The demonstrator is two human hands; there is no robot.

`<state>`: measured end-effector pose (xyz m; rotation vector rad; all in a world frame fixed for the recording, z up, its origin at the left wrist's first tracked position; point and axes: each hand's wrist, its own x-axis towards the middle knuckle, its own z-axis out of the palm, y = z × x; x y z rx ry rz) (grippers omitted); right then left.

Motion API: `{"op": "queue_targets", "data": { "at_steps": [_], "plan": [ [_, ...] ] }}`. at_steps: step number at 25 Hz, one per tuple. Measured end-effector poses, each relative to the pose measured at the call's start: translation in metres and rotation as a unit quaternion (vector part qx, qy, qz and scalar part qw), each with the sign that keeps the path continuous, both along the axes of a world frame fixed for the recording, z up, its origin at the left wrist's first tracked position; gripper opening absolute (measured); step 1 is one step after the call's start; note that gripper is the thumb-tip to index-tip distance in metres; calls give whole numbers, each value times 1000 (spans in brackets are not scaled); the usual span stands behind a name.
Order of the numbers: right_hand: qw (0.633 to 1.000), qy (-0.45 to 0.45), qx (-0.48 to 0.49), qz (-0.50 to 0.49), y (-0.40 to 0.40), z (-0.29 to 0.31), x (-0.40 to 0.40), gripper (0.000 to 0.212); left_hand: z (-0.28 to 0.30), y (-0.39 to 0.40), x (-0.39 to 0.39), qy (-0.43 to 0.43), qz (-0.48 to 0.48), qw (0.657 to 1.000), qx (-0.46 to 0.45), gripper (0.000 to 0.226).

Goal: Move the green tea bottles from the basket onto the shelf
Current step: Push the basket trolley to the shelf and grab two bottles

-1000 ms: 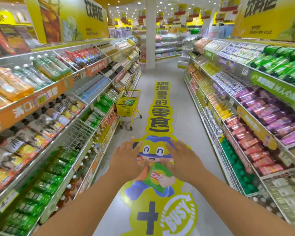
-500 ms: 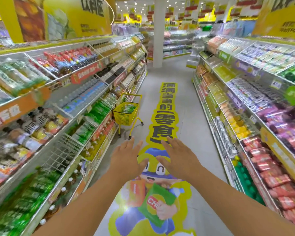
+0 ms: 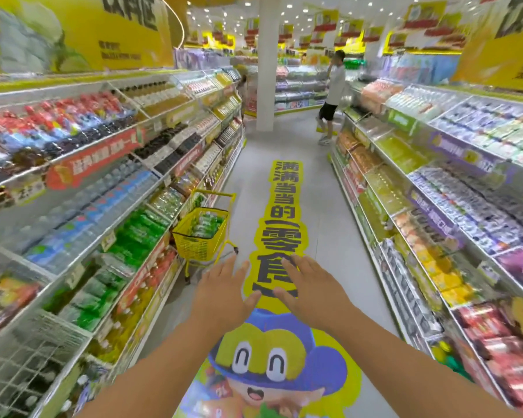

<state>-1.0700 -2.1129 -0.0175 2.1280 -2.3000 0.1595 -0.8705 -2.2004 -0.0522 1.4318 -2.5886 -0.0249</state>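
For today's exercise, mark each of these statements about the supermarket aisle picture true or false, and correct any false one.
1. Both hands are empty, with fingers spread. True: the left hand and right hand hold nothing.
2. The yellow basket stands by the right-hand shelves. False: it stands on the left side of the aisle, beside the left shelves.
3. The basket holds green tea bottles. True: green-labelled bottles lie inside it.
4. The left hand grips the basket handle. False: it is apart from the basket, nearer the camera.
5. A person stands at the far end of the aisle. True, near the white pillar.
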Motion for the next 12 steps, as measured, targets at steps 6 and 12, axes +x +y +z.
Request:
{"op": "queue_targets", "data": {
  "at_steps": [6, 12],
  "plan": [
    [1000, -9, 24, 5, -152, -4, -47, 90, 1, -156, -43, 0, -2, 1000, -14, 87],
    [999, -27, 24, 23, -312, -35, -119, 105, -20, -307, -107, -42, 23, 999, 0, 94]
  ]
}}
